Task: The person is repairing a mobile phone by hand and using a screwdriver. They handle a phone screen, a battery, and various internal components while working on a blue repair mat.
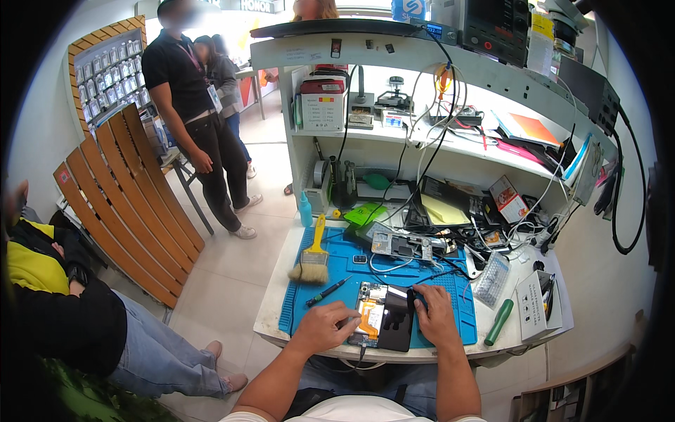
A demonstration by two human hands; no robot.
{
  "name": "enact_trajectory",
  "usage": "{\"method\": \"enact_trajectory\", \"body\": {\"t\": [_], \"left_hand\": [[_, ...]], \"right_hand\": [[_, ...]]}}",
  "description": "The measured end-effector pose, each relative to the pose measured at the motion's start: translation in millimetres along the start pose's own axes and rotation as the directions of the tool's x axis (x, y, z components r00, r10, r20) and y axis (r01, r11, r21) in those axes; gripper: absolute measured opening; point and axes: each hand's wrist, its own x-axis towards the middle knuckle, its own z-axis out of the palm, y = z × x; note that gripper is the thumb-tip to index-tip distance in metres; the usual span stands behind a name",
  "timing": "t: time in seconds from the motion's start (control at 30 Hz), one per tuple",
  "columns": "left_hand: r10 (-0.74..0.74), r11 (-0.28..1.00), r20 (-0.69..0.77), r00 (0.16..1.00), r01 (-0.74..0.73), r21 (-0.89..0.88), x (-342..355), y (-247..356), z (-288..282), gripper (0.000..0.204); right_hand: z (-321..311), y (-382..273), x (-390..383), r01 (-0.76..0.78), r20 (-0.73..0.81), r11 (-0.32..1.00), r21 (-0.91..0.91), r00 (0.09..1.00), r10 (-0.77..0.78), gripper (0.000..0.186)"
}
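On the blue work mat (337, 243) lies an opened smartphone (370, 316), its circuit board, battery and orange flex cable exposed. Its dark screen panel (398, 322) lies alongside on the right. My left hand (325, 328) reaches over the phone's left edge with thumb and forefinger pinched; anything between the tips is too small to make out. My right hand (436, 318) rests at the panel's right edge, fingers stretched forward and thumb against that edge. A dark cable (362, 355) runs from the phone's near end. Left of the phone is a small screwdriver (328, 291).
A yellow-handled brush (312, 257) and a blue bottle (305, 209) stand left. Phone parts (401, 245) and tangled cables crowd the back. At right are a green-handled tool (498, 322) and a white box (536, 306). One person (63, 295) sits left; another (197, 112) stands beyond.
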Motion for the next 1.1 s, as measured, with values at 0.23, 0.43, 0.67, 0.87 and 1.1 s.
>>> {"method": "enact_trajectory", "body": {"t": [0.23, 0.43, 0.67, 0.87, 1.1], "left_hand": [[-0.006, 1.0, 0.002, 1.0, 0.006, 0.003, -1.1, 0.5, -1.1, 0.019], [0.005, 1.0, 0.006, 1.0, -0.005, -0.005, 0.5, 1.4, -1.6, 0.018], [0.0, 1.0, 0.006, 1.0, 0.0, 0.002, 0.4, 3.1, -2.3, 0.018], [-0.002, 1.0, 0.004, 1.0, 0.002, -0.012, 0.3, 1.0, 0.0, 0.018], [-0.01, 1.0, 0.004, 1.0, 0.01, 0.007, -1.0, 2.6, -2.5, 0.019]], "right_hand": [[1.7, 0.6, 0.0, 0.003, 0.002, 1.0, 0.006, 1.0, -0.003, 0.037], [2.4, 2.5, -0.2, 0.009, -0.003, 1.0, 0.008, 1.0, -0.009, 0.037], [2.0, 2.0, -0.2, 0.006, -0.001, 1.0, 0.005, 1.0, -0.006, 0.036], [1.7, 2.9, -1.4, 0.004, -0.011, 1.0, 0.013, 1.0, -0.004, 0.038], [-1.6, -3.3, 1.7, -0.022, 0.031, 1.0, -0.001, 0.999, 0.022, 0.074]]}}
